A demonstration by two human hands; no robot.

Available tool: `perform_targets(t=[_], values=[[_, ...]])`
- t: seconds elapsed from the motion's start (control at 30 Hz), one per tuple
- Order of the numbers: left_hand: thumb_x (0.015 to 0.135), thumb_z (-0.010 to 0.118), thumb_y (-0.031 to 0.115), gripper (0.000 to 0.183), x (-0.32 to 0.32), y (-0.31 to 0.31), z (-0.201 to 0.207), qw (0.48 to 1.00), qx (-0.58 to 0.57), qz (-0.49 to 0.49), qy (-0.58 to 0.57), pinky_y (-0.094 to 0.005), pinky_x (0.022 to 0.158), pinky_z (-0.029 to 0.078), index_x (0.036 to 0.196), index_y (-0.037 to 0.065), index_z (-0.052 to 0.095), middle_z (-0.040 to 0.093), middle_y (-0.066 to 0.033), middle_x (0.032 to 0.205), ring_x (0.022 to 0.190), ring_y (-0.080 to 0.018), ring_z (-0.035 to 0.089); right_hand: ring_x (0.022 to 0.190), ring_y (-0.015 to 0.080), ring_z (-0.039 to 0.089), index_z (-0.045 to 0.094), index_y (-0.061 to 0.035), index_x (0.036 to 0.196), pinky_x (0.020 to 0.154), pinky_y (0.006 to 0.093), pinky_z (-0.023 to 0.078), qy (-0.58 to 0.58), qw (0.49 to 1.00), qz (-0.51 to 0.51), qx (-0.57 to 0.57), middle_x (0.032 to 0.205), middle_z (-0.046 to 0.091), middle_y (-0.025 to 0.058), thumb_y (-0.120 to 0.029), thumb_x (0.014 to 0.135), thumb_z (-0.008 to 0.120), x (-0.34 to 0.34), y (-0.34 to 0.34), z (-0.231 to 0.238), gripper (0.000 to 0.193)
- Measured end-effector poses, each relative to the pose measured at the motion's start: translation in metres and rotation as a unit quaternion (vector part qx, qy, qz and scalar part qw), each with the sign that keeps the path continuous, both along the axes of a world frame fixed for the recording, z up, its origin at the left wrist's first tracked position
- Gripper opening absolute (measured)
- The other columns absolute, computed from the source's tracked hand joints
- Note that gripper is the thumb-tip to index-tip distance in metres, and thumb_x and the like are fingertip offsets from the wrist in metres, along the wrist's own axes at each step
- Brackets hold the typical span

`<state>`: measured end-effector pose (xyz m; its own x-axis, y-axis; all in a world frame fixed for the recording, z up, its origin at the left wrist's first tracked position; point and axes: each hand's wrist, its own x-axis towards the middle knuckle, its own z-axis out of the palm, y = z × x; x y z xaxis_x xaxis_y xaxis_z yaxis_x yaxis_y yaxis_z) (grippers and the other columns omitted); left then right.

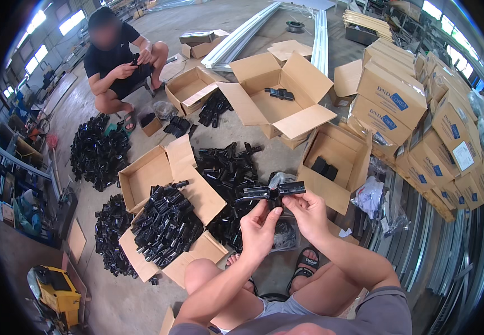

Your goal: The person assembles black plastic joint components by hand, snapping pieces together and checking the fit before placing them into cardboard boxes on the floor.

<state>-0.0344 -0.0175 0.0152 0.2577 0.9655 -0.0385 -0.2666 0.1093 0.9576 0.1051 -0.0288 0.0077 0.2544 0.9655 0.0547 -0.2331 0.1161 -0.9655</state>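
Observation:
In front of my knees I hold up a black plastic connector piece (259, 193) with arms branching from its middle. My left hand (257, 230) pinches it from below, near the centre. The fingers of my right hand (308, 213) are closed on its right part. A clear plastic bit (280, 180) shows just behind it; whether it is attached I cannot tell. Below and to the left, a cardboard box (204, 192) lies open with a heap of black plastic parts (168, 226) spilling over its flaps. Another black pile (228, 167) lies on the floor beyond my hands.
An open box (339, 192) at right holds a black part; a larger open box (253, 106) stands farther back. Across from me a person (111, 61) crouches, handling a small black part beside another pile (99, 153). Stacked cartons (390, 100) and metal profiles (420, 240) line the right.

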Motion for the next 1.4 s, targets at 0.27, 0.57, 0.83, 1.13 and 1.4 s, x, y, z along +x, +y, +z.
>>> perform_targets(t=[0.27, 0.57, 0.83, 1.13, 1.4], values=[[0.095, 0.062, -0.002, 0.018, -0.002, 0.0, 0.003, 1.0, 0.009, 0.005, -0.008, -0.021, 0.081, 0.046, 0.111, -0.009, 0.062, 0.066, -0.0026, 0.1, 0.091, -0.0049, 0.055, 0.091, 0.0097, 0.064, 0.065, 0.0005, 0.109, 0.081, 0.0251, 0.052, -0.028, 1.0, -0.007, -0.009, 0.1, 0.068, 0.0052, -0.005, 0.092, 0.069, 0.0, 0.001, -0.006, 0.018], [0.089, 0.071, -0.001, 0.009, -0.017, 0.01, 0.002, 0.996, -0.056, -0.075, -0.006, -0.0229, 0.072, 0.049, 0.09, 0.0, 0.062, 0.061, 0.002, 0.085, 0.078, -0.0056, 0.057, 0.1, 0.0134, 0.063, 0.055, -0.0008, 0.12, 0.089, 0.0283, 0.05, 0.051, 0.997, 0.063, 0.011, 0.107, 0.066, 0.0058, -0.005, 0.086, 0.076, 0.012, 0.004, 0.007, 0.04], [0.093, 0.067, 0.005, 0.031, -0.024, 0.014, 0.013, 0.99, -0.091, -0.104, -0.006, -0.0279, 0.087, 0.049, 0.119, -0.007, 0.054, 0.064, -0.007, 0.106, 0.098, -0.0119, 0.06, 0.096, 0.0101, 0.059, 0.055, -0.0015, 0.119, 0.085, 0.0248, 0.047, 0.004, 0.998, 0.046, 0.051, 0.108, 0.063, 0.0042, -0.015, 0.092, 0.072, 0.013, 0.004, 0.014, 0.035], [0.096, 0.058, 0.003, 0.04, -0.035, 0.041, 0.022, 0.997, -0.062, -0.021, -0.049, -0.0411, 0.108, 0.046, 0.132, -0.009, 0.045, 0.059, -0.0201, 0.129, 0.12, -0.0262, 0.059, 0.087, 0.0225, 0.069, 0.066, 0.002, 0.103, 0.077, 0.0354, 0.054, -0.308, 0.909, -0.157, -0.233, 0.092, 0.072, 0.0151, -0.031, 0.096, 0.06, 0.231, 0.102, -0.139, 0.034], [0.096, 0.061, 0.006, 0.046, -0.035, 0.049, 0.011, 0.974, -0.186, -0.031, -0.128, -0.0448, 0.106, 0.048, 0.134, -0.005, 0.039, 0.057, -0.0189, 0.124, 0.115, -0.0287, 0.06, 0.109, 0.0379, 0.064, 0.066, -0.0054, 0.121, 0.095, 0.0478, 0.05, -0.592, 0.688, -0.101, -0.407, 0.112, 0.067, 0.0246, -0.016, 0.091, 0.058, 0.275, 0.144, -0.236, 0.032]])
